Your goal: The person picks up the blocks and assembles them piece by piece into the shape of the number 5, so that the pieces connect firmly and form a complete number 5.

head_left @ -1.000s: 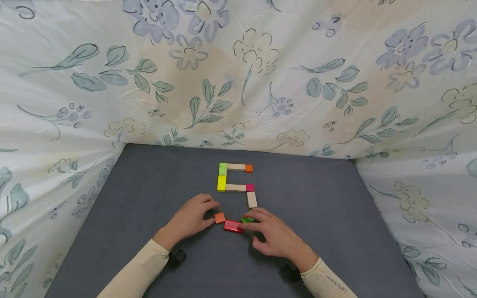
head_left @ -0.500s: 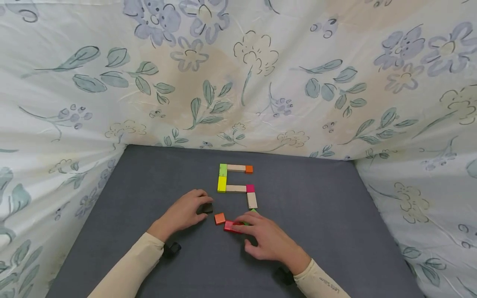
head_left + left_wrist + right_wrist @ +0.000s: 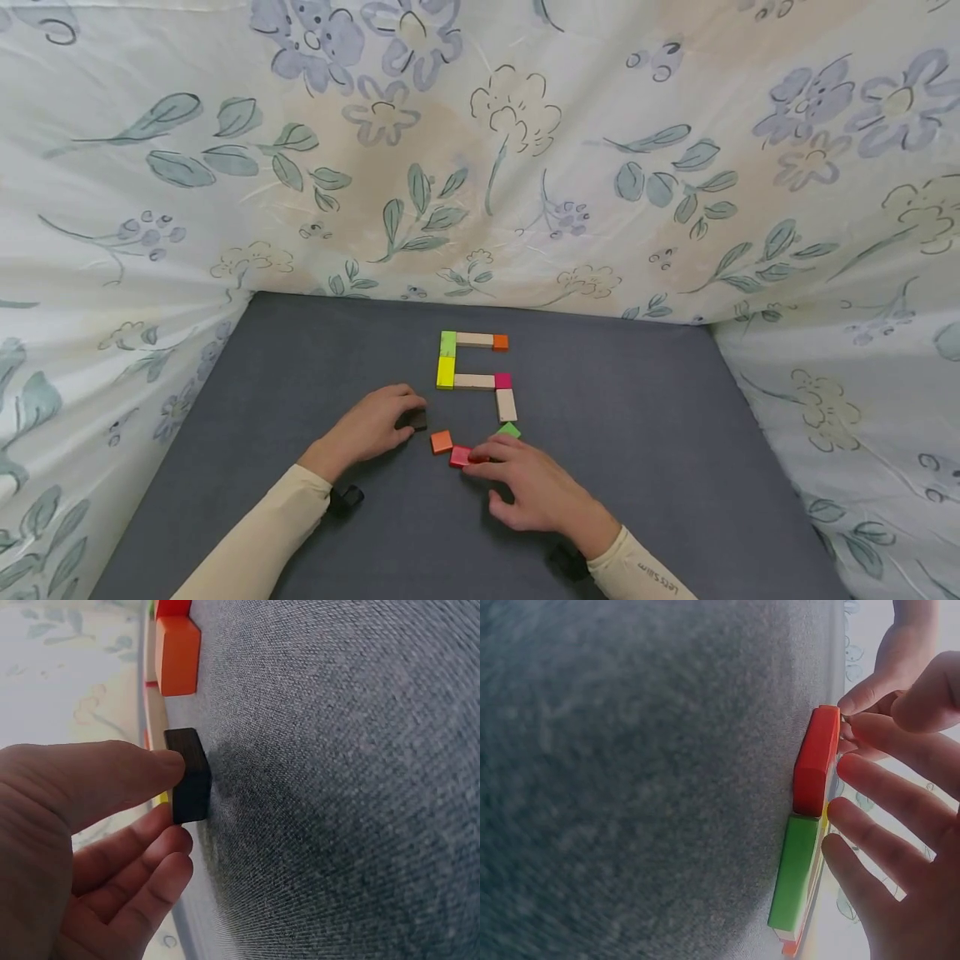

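Observation:
Between thumb and fingers, my left hand [image 3: 363, 429] pinches a black block [image 3: 193, 776] at the cloth-covered surface. An orange block [image 3: 442, 442] lies just right of it, at a slight angle. Beside that comes a red block [image 3: 458, 457], partly covered by my right hand [image 3: 536, 487]. The right hand's fingers are spread and extended, with fingertips at the red block and alongside the green block [image 3: 795, 874] in the right wrist view. Red and green meet end to end there. Overhead, only a corner of the green block shows past the right hand.
Farther back, a bent line of blocks holds a light green block [image 3: 447, 343], a yellow block [image 3: 446, 373], pale wooden blocks [image 3: 474, 381], a magenta block [image 3: 502, 381] and an orange-red block [image 3: 500, 342]. A floral curtain [image 3: 480, 167] encloses the dark grey surface [image 3: 637, 417].
My left hand has drawn left, away from the orange block, and the black block now shows in its fingers. My right hand has shifted left and nearer, over the red block.

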Demonstrator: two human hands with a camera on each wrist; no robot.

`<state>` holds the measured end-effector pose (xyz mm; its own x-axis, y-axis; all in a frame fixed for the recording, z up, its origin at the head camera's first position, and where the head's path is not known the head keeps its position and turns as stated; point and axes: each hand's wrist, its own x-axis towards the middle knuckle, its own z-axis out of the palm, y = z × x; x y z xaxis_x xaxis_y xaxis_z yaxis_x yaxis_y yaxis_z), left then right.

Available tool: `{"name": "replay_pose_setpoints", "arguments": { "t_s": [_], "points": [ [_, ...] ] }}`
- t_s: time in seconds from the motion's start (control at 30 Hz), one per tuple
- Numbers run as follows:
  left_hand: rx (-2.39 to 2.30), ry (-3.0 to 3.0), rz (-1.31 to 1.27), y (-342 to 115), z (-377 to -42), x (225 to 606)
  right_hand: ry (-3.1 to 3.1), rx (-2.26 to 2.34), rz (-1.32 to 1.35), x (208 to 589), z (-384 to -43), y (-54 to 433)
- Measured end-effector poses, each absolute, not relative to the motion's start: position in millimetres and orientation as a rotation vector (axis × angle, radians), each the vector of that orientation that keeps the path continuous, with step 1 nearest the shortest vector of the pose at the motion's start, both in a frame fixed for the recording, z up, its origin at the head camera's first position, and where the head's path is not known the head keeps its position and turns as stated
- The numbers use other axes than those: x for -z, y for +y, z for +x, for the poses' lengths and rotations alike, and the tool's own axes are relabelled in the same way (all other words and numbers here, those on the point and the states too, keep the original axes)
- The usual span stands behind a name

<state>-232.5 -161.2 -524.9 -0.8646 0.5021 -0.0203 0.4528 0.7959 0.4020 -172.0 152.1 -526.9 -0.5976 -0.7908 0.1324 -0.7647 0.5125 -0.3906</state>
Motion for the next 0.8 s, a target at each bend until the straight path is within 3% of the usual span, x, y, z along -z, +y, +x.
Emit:
{"name": "replay_pose_setpoints", "arguments": {
  "t_s": [0.8],
  "points": [
    [-0.597, 2.854, 0.787, -156.1, -238.8, 525.9, 2.655, 0.636, -1.334, 529.1, -172.1, 155.0]
  ]
}}
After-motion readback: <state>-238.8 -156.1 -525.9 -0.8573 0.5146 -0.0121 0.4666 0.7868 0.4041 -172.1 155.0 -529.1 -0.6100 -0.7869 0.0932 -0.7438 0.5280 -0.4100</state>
